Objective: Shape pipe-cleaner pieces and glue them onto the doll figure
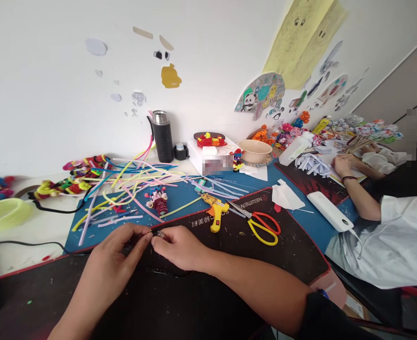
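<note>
My left hand (118,255) is closed in a pinch, thumb against fingertips, over the dark mat. Right beside it, my right hand (180,248) is curled shut with its fingertips almost meeting the left ones. A small, dark and partly shiny thing (163,235) shows at the right fingers; its kind is hidden. Beyond the hands stands a little doll (157,200) with a dark red sparkly body. To the right lie a yellow glue gun (216,212) and scissors (265,226) with one red and one yellow handle loop.
Coloured pipe cleaners (137,174) spread over the blue mat (77,219). Behind are a black thermos (164,139), a white box (196,158) and a beige bowl (256,152). At right, a co-worker's hand (343,165) is near paper strips (312,164) and a white power bank (330,211).
</note>
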Motion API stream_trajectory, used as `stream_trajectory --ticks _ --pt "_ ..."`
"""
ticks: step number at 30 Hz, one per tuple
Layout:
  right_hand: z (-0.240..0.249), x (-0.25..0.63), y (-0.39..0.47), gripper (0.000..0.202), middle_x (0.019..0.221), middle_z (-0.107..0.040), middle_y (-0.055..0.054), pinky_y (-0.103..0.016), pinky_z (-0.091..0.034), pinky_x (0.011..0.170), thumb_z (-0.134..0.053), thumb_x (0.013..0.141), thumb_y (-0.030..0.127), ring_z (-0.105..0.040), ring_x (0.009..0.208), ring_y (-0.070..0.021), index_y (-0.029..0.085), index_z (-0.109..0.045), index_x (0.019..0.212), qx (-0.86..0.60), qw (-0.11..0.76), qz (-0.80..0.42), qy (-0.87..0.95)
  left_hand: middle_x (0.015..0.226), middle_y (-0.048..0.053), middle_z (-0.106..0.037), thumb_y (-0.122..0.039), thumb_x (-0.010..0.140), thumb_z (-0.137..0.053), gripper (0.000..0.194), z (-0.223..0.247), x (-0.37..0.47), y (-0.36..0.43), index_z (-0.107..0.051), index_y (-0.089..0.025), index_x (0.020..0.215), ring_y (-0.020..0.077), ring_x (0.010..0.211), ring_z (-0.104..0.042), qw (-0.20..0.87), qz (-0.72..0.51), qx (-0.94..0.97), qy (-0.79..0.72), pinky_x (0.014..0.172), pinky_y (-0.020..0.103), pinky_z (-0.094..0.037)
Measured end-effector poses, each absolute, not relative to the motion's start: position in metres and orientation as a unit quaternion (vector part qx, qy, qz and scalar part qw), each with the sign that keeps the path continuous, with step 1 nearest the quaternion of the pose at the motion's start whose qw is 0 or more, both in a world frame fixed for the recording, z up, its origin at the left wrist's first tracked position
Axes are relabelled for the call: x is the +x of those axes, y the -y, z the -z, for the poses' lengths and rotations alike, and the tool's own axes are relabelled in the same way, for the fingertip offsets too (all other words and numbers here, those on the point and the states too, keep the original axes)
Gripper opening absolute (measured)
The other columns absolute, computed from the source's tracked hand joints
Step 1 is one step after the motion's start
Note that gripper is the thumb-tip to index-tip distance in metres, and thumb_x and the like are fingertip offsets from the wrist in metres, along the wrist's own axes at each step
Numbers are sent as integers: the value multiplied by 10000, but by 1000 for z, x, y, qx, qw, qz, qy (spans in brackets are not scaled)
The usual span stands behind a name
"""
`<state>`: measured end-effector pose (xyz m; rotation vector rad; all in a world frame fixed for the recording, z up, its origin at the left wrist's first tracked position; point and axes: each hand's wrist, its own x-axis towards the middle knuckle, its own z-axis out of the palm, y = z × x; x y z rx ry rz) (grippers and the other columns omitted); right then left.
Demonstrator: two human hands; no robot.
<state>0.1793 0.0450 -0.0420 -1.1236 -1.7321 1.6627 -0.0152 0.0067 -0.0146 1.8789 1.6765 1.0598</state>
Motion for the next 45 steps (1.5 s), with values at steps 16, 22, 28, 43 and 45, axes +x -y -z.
stream_trajectory --ticks 16,22,28,43,45 --pt "47 179 -47 471 630 -398 73 -281 -253 572 -672 1052 417 -370 618 -108 225 -441 689 -394 239 -640 615 925 16 -852 -599 933 -701 302 15 -16 -7 -810 -317 919 259 809 -794 219 -372 661 -614 767 315 -599" --pt "42 181 -47 561 665 -512 55 -268 -316 572 -771 971 682 -444 610 -112 219 -546 749 -360 230 -684 591 922 21 -851 -632 957 -686 338 19 -18 -7 -789 -314 909 256 802 -795 202 -388 660 -611 772 317 -607" --pt "41 183 -53 631 666 -435 86 -272 -272 535 -784 876 822 -363 571 -99 230 -569 848 -344 309 -714 526 915 18 -860 -694 988 -661 410 15 -18 -7 -798 -313 928 247 795 -800 175 -386 670 -609 765 309 -614" --pt "48 188 -62 523 671 -483 91 -252 -325 537 -835 901 701 -401 545 -97 224 -628 959 -385 335 -683 523 944 26 -862 -610 990 -674 321 15 -16 -6 -802 -321 940 268 842 -808 175 -375 691 -593 807 339 -620" --pt "46 188 -61 518 663 -481 93 -254 -332 544 -844 898 694 -412 548 -102 221 -646 977 -390 328 -679 529 952 29 -862 -596 982 -680 299 14 -15 -5 -802 -327 937 278 861 -807 185 -373 687 -596 819 348 -615"
